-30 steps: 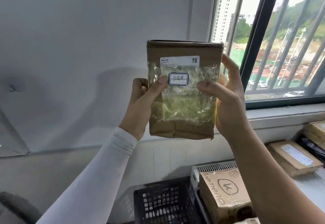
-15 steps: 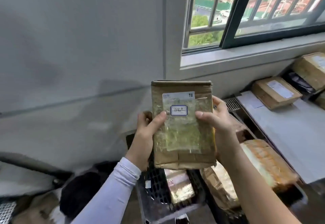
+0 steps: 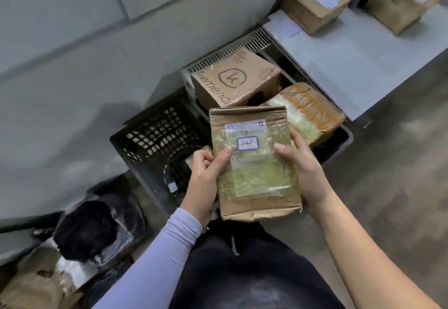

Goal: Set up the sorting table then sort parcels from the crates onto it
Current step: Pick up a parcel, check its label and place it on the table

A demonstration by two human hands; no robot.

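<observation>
Cardboard parcel [image 3: 254, 161] glossy-taped, perforated plastic crate [image 3: 155, 136]

Parcel sorting/storage rm, bare concrete floor [image 3: 392, 187] & grey walls. Black plastic crate [image 3: 155, 139] on floor; right of it a 2nd crate w/ taped cardboard boxes [image 3: 237, 78]; further right, counter [image 3: 351, 61] w/ labelled parcels [image 3: 315, 1].

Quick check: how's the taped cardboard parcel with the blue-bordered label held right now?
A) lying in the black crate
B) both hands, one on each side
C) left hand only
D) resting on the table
B: the left hand and the right hand each grip a side of the parcel, which is held up above the black crate.
</observation>
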